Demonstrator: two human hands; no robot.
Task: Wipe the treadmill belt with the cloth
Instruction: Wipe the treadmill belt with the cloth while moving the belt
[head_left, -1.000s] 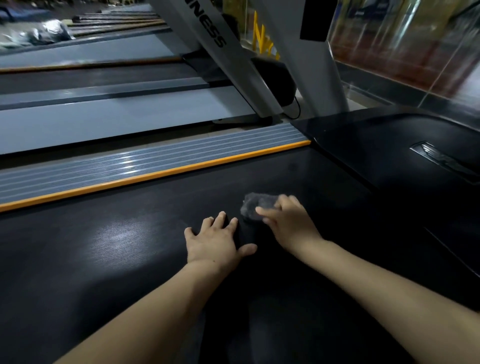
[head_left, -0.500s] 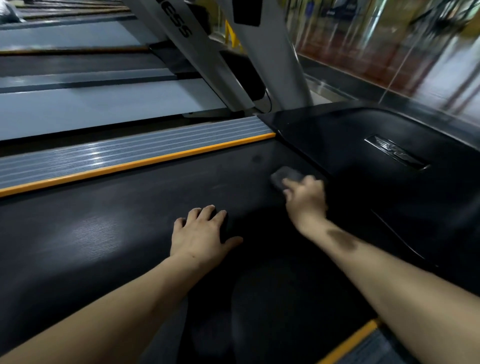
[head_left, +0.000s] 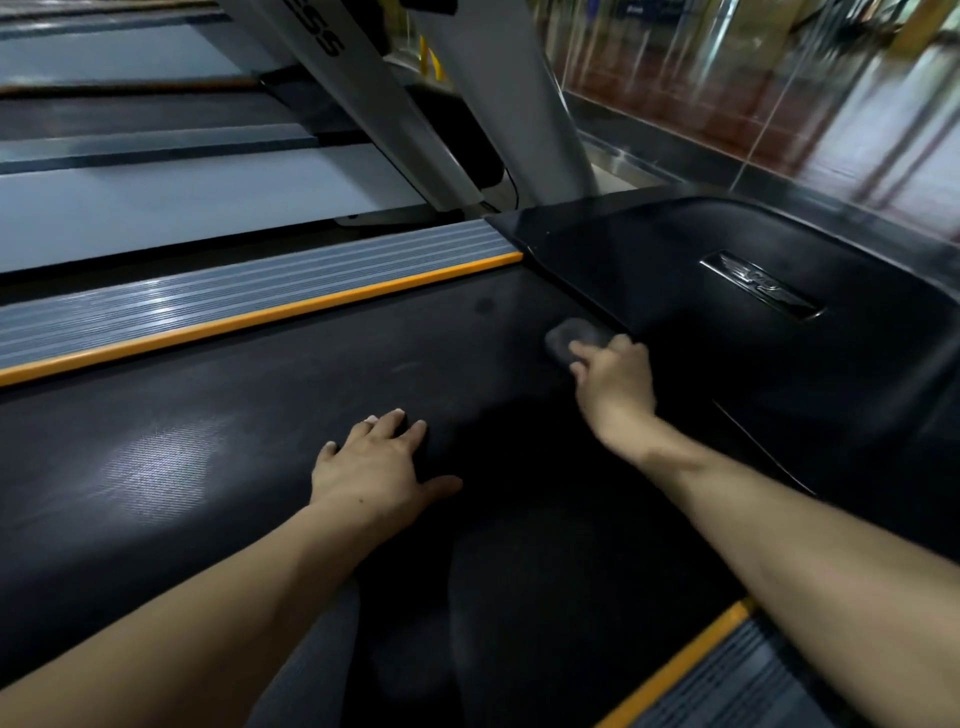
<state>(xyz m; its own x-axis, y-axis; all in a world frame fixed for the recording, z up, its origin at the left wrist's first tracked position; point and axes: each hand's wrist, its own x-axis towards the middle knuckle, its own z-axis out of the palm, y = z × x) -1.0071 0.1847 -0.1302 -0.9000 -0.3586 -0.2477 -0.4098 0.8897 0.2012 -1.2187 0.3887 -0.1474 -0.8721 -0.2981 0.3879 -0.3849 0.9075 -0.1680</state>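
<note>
The right hand (head_left: 615, 382) pinches a small grey cloth (head_left: 569, 338) against the dull black belt (head_left: 260, 415). The left hand (head_left: 371, 467) lies flat there, fingers spread.

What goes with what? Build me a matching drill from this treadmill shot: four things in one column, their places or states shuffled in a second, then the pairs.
Things
1. left hand
2. right hand
3. cloth
4. orange strip

Places or states
A. grey, under fingertips at the belt's front end
B. runs between belt and ribbed side rail
C. flat on the belt, fingers spread
D. reaches forward, pressing the cloth

Pairs: 1-C, 2-D, 3-A, 4-B
</note>
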